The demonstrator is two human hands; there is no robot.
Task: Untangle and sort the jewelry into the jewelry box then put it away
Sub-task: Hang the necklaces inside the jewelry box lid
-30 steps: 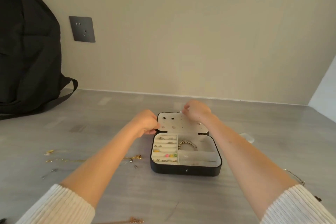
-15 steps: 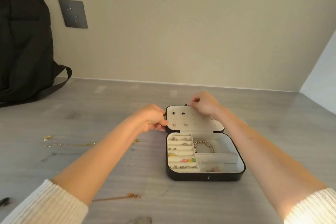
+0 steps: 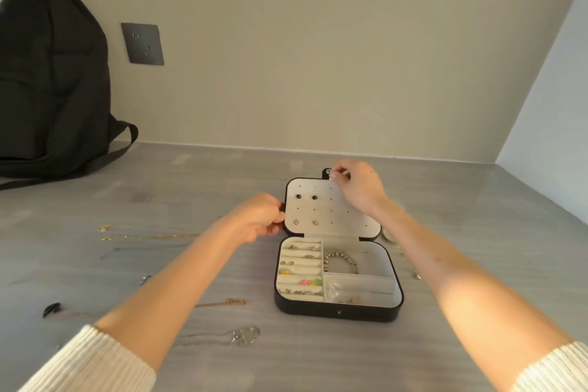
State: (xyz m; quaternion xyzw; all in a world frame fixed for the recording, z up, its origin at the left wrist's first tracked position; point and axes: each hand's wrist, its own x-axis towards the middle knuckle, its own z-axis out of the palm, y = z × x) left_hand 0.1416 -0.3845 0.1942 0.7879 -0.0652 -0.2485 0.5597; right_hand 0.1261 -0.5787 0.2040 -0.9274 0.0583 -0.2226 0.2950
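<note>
A black jewelry box (image 3: 339,312) lies open on the grey table, its cream lid panel (image 3: 331,210) tilted back and carrying two dark studs and two pink studs. Rings fill the left slots, and a beaded bracelet (image 3: 340,259) lies in the upper right compartment. My left hand (image 3: 261,216) grips the lid's left edge. My right hand (image 3: 358,188) pinches something small at the lid's top edge, by the snap tab. Loose on the table lie a gold chain (image 3: 149,236), a rose-gold necklace (image 3: 222,302) and a silver pendant necklace (image 3: 245,335).
A black backpack (image 3: 47,73) leans against the wall at the far left, beside a dark wall socket (image 3: 142,43). A small dark item (image 3: 51,309) lies at the front left. More small pieces (image 3: 415,274) lie right of the box.
The view shifted, so the box sits a little further right in the frame. Both hands stay on the lid, the right one still at its top edge.
</note>
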